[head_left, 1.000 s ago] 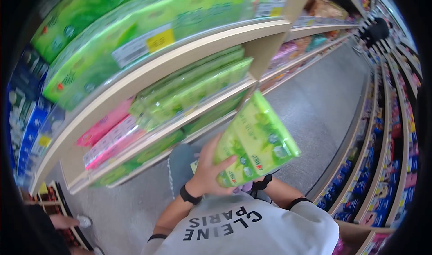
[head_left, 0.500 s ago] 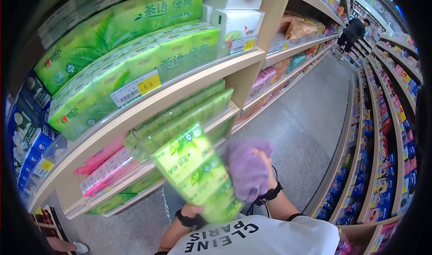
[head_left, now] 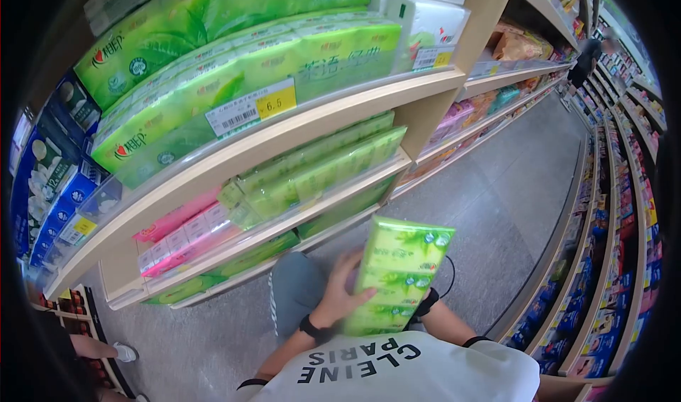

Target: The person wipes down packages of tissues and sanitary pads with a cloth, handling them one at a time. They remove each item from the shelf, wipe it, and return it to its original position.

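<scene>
Green pack point(head_left: 404, 274) held right of the shelf point(head_left: 284, 135); my left hand point(head_left: 342, 295) clamped on its left edge, right hand hidden behind it, grip undeterminable

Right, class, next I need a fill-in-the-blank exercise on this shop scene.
The left hand holds a pack that is mostly ____.
The middle price tag on the shelf edge shows the price ____.
The white shirt reads "CLEINE ____".

Missing words: green; 6.5; PARIS.
</scene>
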The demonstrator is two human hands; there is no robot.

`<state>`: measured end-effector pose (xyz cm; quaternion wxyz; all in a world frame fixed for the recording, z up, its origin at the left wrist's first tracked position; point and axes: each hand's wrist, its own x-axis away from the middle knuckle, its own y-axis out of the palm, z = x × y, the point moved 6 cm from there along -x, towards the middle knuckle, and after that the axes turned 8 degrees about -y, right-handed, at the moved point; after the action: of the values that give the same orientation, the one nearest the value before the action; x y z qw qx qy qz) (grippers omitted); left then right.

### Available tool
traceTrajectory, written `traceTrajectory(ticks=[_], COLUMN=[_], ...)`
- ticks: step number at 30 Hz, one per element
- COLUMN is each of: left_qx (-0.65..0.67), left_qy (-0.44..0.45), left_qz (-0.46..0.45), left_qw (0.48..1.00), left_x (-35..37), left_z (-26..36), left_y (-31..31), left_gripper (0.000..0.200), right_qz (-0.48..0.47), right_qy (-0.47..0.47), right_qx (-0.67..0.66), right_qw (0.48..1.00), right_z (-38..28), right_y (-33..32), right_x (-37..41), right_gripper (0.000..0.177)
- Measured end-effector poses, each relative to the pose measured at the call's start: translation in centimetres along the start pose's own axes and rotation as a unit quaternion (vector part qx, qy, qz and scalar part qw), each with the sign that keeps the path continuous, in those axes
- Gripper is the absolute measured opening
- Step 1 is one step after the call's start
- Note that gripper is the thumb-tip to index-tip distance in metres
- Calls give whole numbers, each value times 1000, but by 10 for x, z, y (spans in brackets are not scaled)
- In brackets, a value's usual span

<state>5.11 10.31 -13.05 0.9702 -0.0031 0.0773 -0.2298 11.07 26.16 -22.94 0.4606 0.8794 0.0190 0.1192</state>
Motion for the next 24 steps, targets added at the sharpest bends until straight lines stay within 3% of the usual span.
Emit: traceTrajectory(ticks=[3, 8, 9, 12, 13, 16, 17, 20, 24], left_qx=[44, 170, 183, 197, 136, 111, 86, 132, 152], left_qy=[-130, -195, -221, -230, -208, -242, -188, -252, -261], left_qz=[-136, -129, -121, -64, -54, -70, -91, -124, -183], left_qw=[981, 957, 950, 951, 967, 961, 974, 951, 935], left_x=[7, 16, 15, 9, 7, 1, -4, -8, -6], left_z=[-59, -74, -75, -92, -93, -109, -121, -130, -117], left_y=[5, 9, 9, 9, 9, 11, 13, 28, 33], left_gripper=[48, 35, 32, 28, 24, 21, 20, 18, 28], right_qz=[15, 82, 133, 97, 78, 119, 134, 182, 232], right_qy=[-9, -70, -88, -105, -110, -92, -105, -112, -140], right_qx=[6, 43, 58, 152, 287, 287, 251, 174, 132], right_qw=[1000, 993, 985, 978, 949, 946, 953, 961, 954], right_z=[-2, -7, -24, -21, -22, -26, -25, -16, -12], right_y=[-13, -23, 19, 13, 8, 16, 9, -22, -45], right_x=[0, 6, 10, 22, 25, 28, 28, 34, 45], right_gripper=[46, 50, 61, 54, 45, 38, 32, 31, 35])
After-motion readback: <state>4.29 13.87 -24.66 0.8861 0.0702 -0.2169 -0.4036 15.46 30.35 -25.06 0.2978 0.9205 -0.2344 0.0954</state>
